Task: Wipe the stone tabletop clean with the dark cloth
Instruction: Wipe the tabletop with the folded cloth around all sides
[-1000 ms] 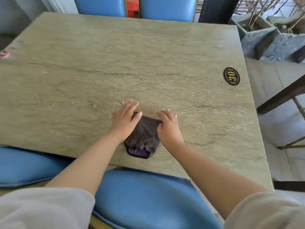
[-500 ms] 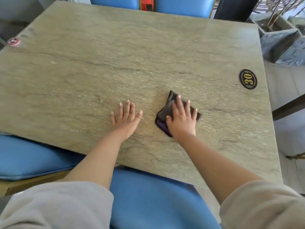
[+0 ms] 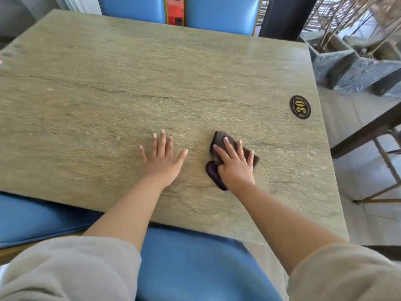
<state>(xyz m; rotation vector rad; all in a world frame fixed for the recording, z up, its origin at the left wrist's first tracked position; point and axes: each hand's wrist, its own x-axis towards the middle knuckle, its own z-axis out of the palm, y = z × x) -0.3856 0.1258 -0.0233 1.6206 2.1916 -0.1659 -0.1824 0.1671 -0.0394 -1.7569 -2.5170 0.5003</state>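
Here one dark cloth (image 3: 219,146) lies under the flat right hand (image 3: 235,168); the left hand (image 3: 161,162), grip wide, presses the stone tabletop (image 3: 152,83).

Blue padded chairs (image 3: 130,6) at the far side, blue seat (image 3: 195,268) nearest, pale tiled floor (image 3: 347,118) at right, grey stone planters (image 3: 355,70) with dry twigs, daylight

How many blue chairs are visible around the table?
4, all partly cropped: two chair backs at the far edge, a seat at the near-left, another at the near edge. More may be hidden.
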